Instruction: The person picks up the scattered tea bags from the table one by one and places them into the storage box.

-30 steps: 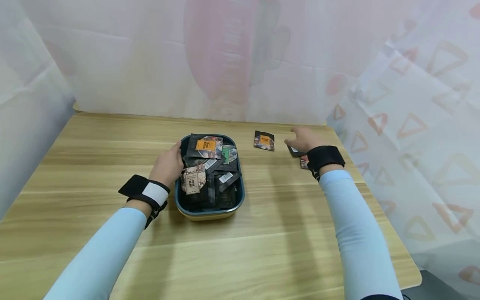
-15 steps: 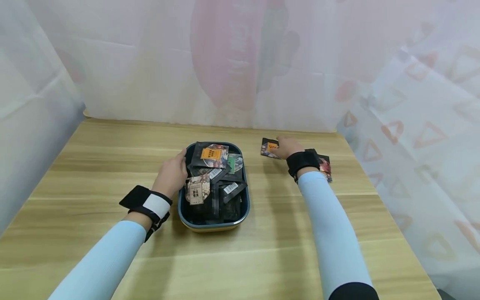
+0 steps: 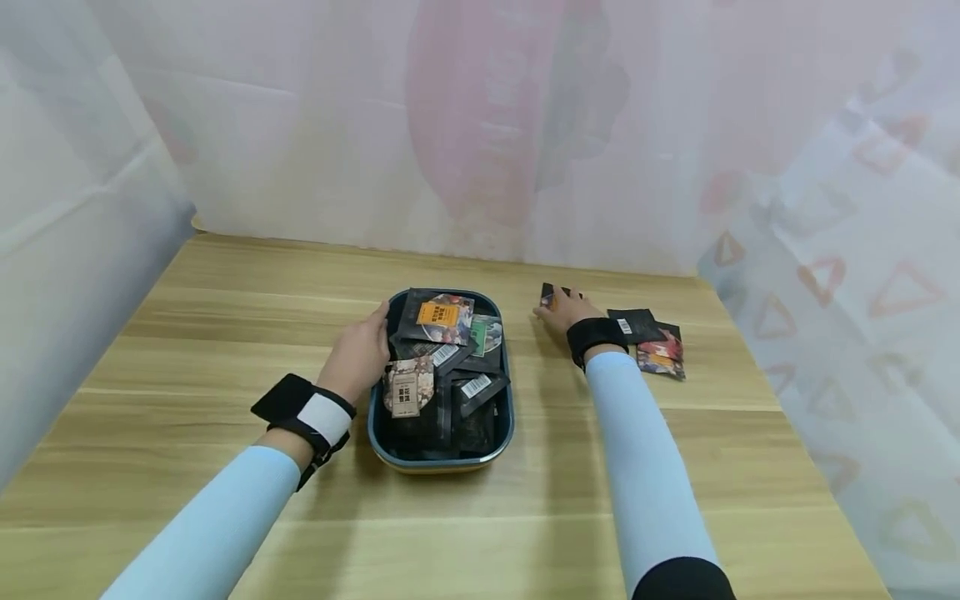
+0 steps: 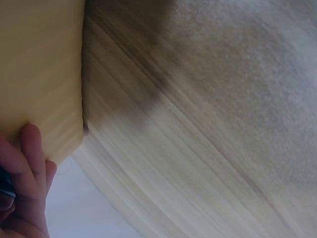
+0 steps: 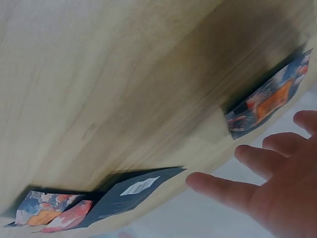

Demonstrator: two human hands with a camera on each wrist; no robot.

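A blue tray with a yellow outer wall (image 3: 442, 462) (image 4: 39, 74) sits mid-table, heaped with several small dark snack packets (image 3: 438, 367). My left hand (image 3: 360, 358) grips the tray's left rim, thumb over the edge; its fingers (image 4: 29, 163) lie against the outer wall. My right hand (image 3: 562, 312) (image 5: 257, 183) hovers with spread, straight fingers just over a lone dark packet with an orange label (image 3: 551, 293) (image 5: 262, 106) lying right of the tray. It holds nothing.
A small pile of packets (image 3: 652, 342) (image 5: 133, 191) lies on the wooden table (image 3: 225, 333) right of my right wrist. White sheeting with printed triangles (image 3: 825, 275) closes the back and right side; a pale wall stands at the left.
My right hand has moved left from the pile of packets to the lone packet beside the tray. My left hand has stayed on the tray's rim.
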